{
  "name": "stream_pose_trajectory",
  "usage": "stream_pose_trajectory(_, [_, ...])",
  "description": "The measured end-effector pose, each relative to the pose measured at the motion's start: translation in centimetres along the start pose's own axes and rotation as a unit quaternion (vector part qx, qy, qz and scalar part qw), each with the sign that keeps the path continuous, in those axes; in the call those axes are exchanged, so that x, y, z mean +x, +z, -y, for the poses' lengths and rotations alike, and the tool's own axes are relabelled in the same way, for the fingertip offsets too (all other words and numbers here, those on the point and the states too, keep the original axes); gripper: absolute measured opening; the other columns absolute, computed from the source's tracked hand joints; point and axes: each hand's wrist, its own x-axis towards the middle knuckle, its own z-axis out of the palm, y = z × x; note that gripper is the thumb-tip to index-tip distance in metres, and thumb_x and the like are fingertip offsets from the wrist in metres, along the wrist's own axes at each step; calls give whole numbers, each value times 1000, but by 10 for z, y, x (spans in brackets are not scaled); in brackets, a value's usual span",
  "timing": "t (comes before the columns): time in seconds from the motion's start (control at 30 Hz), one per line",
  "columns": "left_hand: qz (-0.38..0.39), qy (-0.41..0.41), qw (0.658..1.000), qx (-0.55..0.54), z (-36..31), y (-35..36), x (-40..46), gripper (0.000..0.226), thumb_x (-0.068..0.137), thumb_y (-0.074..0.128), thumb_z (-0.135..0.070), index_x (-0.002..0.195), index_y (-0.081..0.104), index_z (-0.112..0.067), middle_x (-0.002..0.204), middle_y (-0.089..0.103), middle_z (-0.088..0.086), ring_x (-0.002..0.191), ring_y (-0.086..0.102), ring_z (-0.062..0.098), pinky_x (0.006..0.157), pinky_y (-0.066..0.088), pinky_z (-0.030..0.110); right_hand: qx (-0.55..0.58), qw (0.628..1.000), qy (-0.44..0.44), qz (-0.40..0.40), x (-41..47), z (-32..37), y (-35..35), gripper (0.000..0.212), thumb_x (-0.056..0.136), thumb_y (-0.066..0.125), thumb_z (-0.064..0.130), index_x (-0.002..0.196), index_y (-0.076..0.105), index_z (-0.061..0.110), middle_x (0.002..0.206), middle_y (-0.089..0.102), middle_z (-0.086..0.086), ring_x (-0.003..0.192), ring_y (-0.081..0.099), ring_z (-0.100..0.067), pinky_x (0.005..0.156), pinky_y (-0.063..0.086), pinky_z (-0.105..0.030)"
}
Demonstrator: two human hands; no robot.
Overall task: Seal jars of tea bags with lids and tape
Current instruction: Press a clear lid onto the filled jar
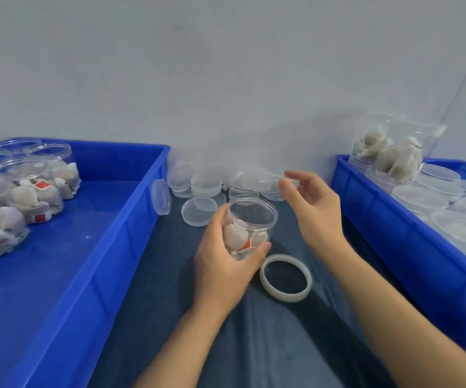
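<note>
Dark cloth worktop [254, 345]: my left hand [223, 264] grips a clear round jar [251, 222]; right hand [312, 203] pinches a thin clear lid [290, 182].

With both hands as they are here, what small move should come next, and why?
Probably lower the clear plastic lid, pinched by the right hand, onto the clear plastic jar of tea bags: the left hand grips that jar and its mouth is uncovered.

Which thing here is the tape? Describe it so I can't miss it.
Look between the two blue bins, on the dark cloth. The tape roll lies flat just right of the left hand holding the jar. Unlike the clear lids behind, it's an open whitish ring.
</note>
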Motion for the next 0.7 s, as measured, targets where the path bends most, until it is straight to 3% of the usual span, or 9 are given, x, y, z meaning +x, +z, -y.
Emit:
stream_pose_trajectory(0.1, [-1, 30, 999, 35, -5, -2, -3, 92, 69, 87, -62, 151, 47, -46, 138, 60, -26, 127, 58, -6, 103, 52, 24, 34, 999, 20, 9, -34, 5, -17, 18, 97, 75, 23, 114, 74, 17, 92, 74, 13, 89, 67, 1, 83, 52, -16])
stream_pose_trajectory(0.17, [4, 52, 997, 64, -10, -3, -5, 92, 70, 80, -67, 153, 47, -45, 129, 57, -30, 125, 56, -4, 101, 48, 21, 45, 998, 29, 33, -52, 7, -23, 19, 97, 73, 20, 116, 73, 16, 99, 76, 11, 93, 69, 0, 84, 53, -17])
stream_pose_trajectory(0.37, [67, 67, 992, 83, -18, -7, -7, 93, 69, 74, -75, 154, 46, -48, 117, 57, -23, 120, 53, -3, 97, 42, 15, 63, 996, 47, 44, -79, 9, -20, 21, 98, 71, 24, 118, 72, 18, 108, 76, 3, 99, 71, -11, 85, 55, -22])
stream_pose_trajectory(0.5, [92, 31, 995, 32, -20, -8, -5, 86, 66, 80, -72, 146, 52, -56, 116, 63, -21, 118, 60, -2, 93, 46, 18, 59, 995, 52, 57, -82, 9, -18, 26, 96, 65, 33, 118, 71, 21, 110, 75, -3, 103, 68, -34, 90, 58, -43])
stream_pose_trajectory(0.57, [108, 15, 994, 1, -22, -8, -5, 81, 67, 81, -67, 143, 58, -50, 115, 67, -18, 113, 63, 0, 91, 48, 16, 65, 995, 48, 59, -82, 9, -20, 26, 96, 63, 34, 117, 71, 21, 109, 74, -7, 102, 66, -40, 91, 57, -50])
stream_pose_trajectory(0.63, [140, -3, 989, -55, -25, -6, -6, 63, 74, 81, -57, 133, 67, -40, 102, 72, -9, 97, 68, 4, 84, 50, 17, 77, 994, 50, 57, -82, 9, -22, 26, 97, 61, 33, 116, 70, 19, 107, 72, -14, 102, 63, -44, 92, 54, -57])
stream_pose_trajectory(0.7, [187, -18, 972, -141, -29, -4, -7, 30, 84, 77, -45, 111, 75, -34, 88, 72, -5, 82, 67, 8, 76, 51, 18, 95, 993, 51, 54, -82, 10, -22, 26, 99, 58, 33, 116, 70, 16, 108, 72, -15, 103, 65, -44, 96, 52, -63])
